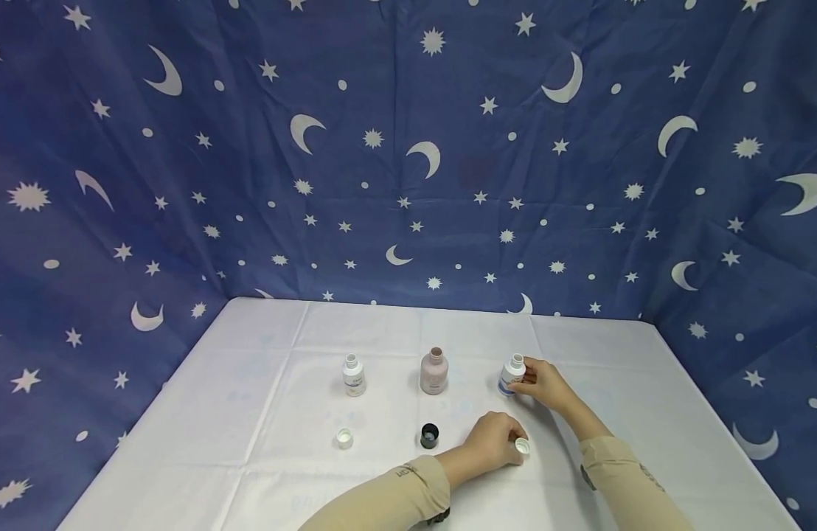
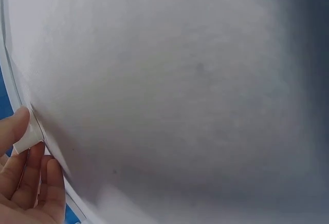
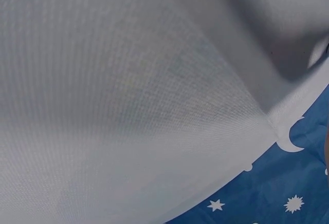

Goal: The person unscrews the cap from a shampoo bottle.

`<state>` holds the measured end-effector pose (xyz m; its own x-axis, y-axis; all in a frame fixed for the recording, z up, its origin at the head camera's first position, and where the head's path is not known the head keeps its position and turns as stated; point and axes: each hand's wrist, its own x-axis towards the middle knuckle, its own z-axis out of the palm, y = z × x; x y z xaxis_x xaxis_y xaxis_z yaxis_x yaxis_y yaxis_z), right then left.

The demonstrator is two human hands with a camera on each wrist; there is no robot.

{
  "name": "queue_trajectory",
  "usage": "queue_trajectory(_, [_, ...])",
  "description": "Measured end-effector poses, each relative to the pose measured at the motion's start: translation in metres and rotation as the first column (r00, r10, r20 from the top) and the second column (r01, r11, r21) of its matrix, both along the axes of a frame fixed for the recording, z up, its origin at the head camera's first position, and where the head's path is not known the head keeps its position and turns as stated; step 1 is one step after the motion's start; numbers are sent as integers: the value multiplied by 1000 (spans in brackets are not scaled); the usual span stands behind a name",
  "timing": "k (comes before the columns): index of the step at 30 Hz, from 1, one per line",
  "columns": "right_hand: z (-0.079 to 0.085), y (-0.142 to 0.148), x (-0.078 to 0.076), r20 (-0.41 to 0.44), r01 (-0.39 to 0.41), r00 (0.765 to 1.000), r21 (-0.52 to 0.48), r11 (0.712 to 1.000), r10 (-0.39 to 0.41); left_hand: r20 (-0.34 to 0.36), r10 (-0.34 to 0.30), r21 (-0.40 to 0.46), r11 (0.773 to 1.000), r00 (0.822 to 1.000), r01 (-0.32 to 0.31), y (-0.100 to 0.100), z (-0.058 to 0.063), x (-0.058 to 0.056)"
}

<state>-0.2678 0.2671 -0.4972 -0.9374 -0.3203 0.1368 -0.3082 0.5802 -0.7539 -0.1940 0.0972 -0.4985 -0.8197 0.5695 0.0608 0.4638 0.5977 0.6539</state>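
At the right of the head view, my right hand [image 1: 546, 385] holds a small white bottle [image 1: 513, 372] with a blue-marked label, its mouth uncapped. The bottle stands upright, thumb and fingers on its right side. Nearer the front, my left hand [image 1: 493, 441] pinches a white bottle cap [image 1: 523, 446], its hollow side facing up. In the left wrist view that cap [image 2: 30, 135] sits between thumb and fingertips of the left hand [image 2: 31, 178], close over the cloth. The right wrist view shows mostly tablecloth, with the right hand's bottle out of sight.
An uncapped pinkish bottle [image 1: 434, 372] stands mid-table, with a black cap [image 1: 430, 435] in front of it. Further left is another open white bottle [image 1: 354, 376], with a white cap [image 1: 344, 439] before it. A white cloth [image 1: 282, 413] covers the table; blue curtains [image 1: 395, 184] surround it.
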Motion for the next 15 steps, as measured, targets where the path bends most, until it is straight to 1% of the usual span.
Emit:
queue_trajectory(7, [-2, 3, 0, 1, 9, 1000, 4, 1000, -9, -36, 17, -57, 998, 999, -19, 4, 0, 1])
queue_trajectory(11, [-3, 3, 0, 8, 14, 1000, -9, 1000, -14, -53, 15, -68, 998, 998, -19, 3, 0, 1])
queue_trajectory(15, [-3, 0, 0, 12, 20, 1000, -14, 1000, -20, -49, 14, -74, 997, 999, -17, 2, 0, 1])
